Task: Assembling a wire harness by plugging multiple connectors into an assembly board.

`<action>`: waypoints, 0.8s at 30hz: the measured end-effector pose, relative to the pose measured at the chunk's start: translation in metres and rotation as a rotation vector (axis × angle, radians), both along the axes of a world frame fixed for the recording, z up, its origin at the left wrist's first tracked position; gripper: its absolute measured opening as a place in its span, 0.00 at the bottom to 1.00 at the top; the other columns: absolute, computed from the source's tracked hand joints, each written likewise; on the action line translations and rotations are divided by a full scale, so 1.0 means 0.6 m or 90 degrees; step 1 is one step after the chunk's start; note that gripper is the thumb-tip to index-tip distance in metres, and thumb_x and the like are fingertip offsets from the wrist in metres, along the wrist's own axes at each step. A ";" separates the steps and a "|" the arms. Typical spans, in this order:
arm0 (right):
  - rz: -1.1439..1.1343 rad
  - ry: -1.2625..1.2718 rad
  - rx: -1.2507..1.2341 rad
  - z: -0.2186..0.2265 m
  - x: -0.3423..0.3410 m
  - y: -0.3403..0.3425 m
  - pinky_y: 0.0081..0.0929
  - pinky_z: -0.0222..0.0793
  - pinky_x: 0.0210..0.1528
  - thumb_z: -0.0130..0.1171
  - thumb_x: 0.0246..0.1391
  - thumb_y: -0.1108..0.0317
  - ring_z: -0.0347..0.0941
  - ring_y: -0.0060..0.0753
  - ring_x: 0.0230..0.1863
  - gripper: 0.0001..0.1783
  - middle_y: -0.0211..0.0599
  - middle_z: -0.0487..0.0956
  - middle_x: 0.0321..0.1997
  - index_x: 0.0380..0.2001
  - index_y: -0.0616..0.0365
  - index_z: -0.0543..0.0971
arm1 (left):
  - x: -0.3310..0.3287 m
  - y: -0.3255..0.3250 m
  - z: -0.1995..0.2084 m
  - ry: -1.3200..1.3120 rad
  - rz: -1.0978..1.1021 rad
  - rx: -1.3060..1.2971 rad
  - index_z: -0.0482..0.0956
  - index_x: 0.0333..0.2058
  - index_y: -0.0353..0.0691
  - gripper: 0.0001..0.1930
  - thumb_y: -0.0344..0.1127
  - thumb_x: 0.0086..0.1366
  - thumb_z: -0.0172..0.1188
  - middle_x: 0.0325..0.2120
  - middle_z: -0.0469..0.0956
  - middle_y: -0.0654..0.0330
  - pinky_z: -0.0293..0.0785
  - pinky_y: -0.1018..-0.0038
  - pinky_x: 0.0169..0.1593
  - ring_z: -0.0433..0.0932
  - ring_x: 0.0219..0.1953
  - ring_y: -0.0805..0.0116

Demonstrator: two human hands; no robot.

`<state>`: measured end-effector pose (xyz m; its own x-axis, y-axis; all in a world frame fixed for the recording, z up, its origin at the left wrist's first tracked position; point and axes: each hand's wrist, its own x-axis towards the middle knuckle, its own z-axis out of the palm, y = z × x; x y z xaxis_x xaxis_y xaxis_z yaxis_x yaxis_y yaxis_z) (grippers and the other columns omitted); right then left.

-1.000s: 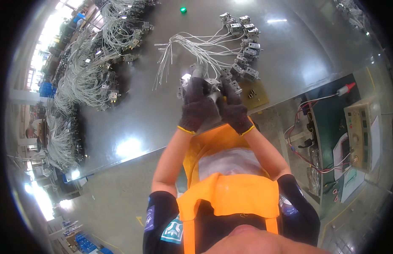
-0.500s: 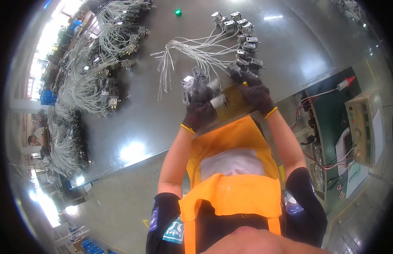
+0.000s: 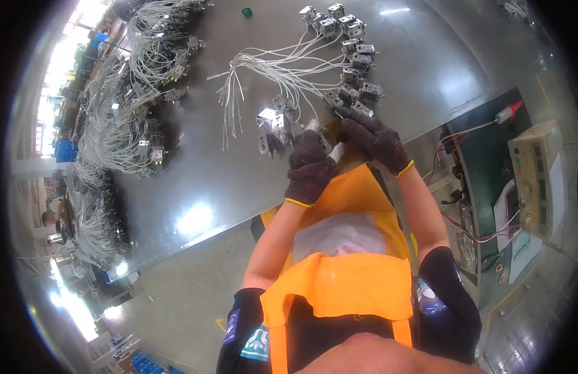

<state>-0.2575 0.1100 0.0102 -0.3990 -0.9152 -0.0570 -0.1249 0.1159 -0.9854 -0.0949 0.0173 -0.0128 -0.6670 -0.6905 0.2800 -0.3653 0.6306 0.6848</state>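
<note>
I wear dark knitted gloves with yellow cuffs. My left hand [image 3: 309, 165], its thumb and one fingertip wrapped in white, is closed round a small silver metal box [image 3: 324, 144] at the table's near edge. Close by on the right, my right hand [image 3: 377, 142] has its fingers bent together and pointing left; whatever they grip is hidden. Just beyond it, a curved row of metal boxes [image 3: 350, 76] trails white wires [image 3: 273, 67] gathered at the left. A few loose metal boxes [image 3: 273, 121] lie left of my left hand.
Heaps of wired metal boxes [image 3: 114, 134] line the table's left side. A small green thing [image 3: 247, 12] is at the far edge. At right stand a beige instrument [image 3: 530, 181] with cables and a red-tipped probe [image 3: 508, 113]. My orange apron [image 3: 339, 193] meets the table edge.
My left hand has moved right, away from the loose boxes and close to my right hand, with a metal box now showing in it. My view has shifted slightly. The green thing no longer glows.
</note>
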 end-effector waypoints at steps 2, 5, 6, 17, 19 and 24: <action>0.060 0.098 -0.023 0.008 -0.002 0.013 0.24 0.70 0.56 0.54 0.64 0.59 0.77 0.24 0.50 0.24 0.39 0.81 0.54 0.61 0.54 0.73 | -0.006 0.005 -0.003 -0.019 0.000 -0.041 0.65 0.59 0.33 0.35 0.40 0.56 0.70 0.45 0.76 0.44 0.74 0.58 0.48 0.78 0.45 0.45; 0.139 0.218 0.089 0.003 0.005 0.039 0.31 0.74 0.50 0.54 0.63 0.58 0.81 0.35 0.45 0.22 0.41 0.83 0.45 0.59 0.50 0.74 | -0.009 0.001 -0.017 0.001 0.007 -0.039 0.67 0.56 0.33 0.34 0.40 0.54 0.70 0.44 0.77 0.44 0.75 0.59 0.46 0.78 0.44 0.46; 0.144 0.217 0.091 0.013 0.015 0.039 0.31 0.74 0.50 0.54 0.63 0.58 0.81 0.35 0.45 0.22 0.41 0.83 0.45 0.59 0.50 0.74 | -0.008 0.000 -0.020 0.036 -0.010 -0.008 0.67 0.55 0.33 0.33 0.39 0.53 0.70 0.42 0.77 0.44 0.75 0.60 0.45 0.79 0.43 0.46; 0.116 0.672 0.062 0.059 0.060 0.016 0.45 0.72 0.35 0.54 0.53 0.68 0.77 0.53 0.34 0.10 0.47 0.79 0.28 0.40 0.52 0.78 | -0.014 -0.023 -0.031 0.128 -0.111 -0.136 0.72 0.44 0.34 0.28 0.44 0.49 0.72 0.28 0.76 0.47 0.73 0.59 0.34 0.78 0.31 0.45; 0.143 0.654 0.089 0.071 0.061 0.019 0.44 0.72 0.34 0.54 0.53 0.68 0.77 0.52 0.34 0.09 0.47 0.79 0.28 0.39 0.53 0.78 | -0.014 -0.024 -0.035 0.147 -0.116 -0.161 0.73 0.41 0.35 0.27 0.45 0.49 0.72 0.26 0.76 0.47 0.72 0.58 0.33 0.77 0.29 0.44; 0.088 0.730 0.053 0.045 0.069 0.024 0.44 0.72 0.33 0.53 0.53 0.68 0.77 0.52 0.33 0.08 0.46 0.79 0.28 0.36 0.55 0.76 | -0.020 -0.023 -0.028 0.057 -0.095 -0.096 0.73 0.44 0.36 0.26 0.42 0.51 0.72 0.29 0.78 0.48 0.74 0.60 0.36 0.79 0.33 0.46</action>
